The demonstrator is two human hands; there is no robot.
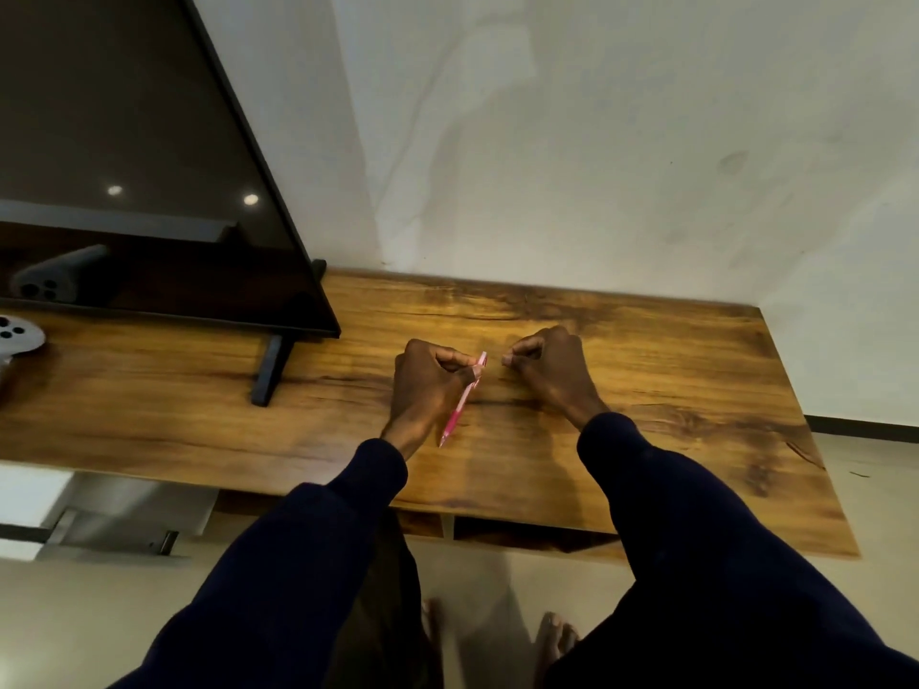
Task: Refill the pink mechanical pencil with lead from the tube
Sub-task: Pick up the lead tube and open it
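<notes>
While left hand (422, 385) fingers pinch pink pencil (460, 405), tip toward body.

Both arms reach forward in dark navy sleeves, forearms angled inward. The left hand (427, 385) is curled, thumb and forefinger pinching a pink mechanical pencil (461, 402) near its upper end. The right hand (552, 365) is curled close beside it, thumb and forefinger pressed together, their contents too small to tell.

Dim, warm light, soft blur throughout, wide-angle bending at edges, two glare spots on the dark screen (149, 141).
</notes>
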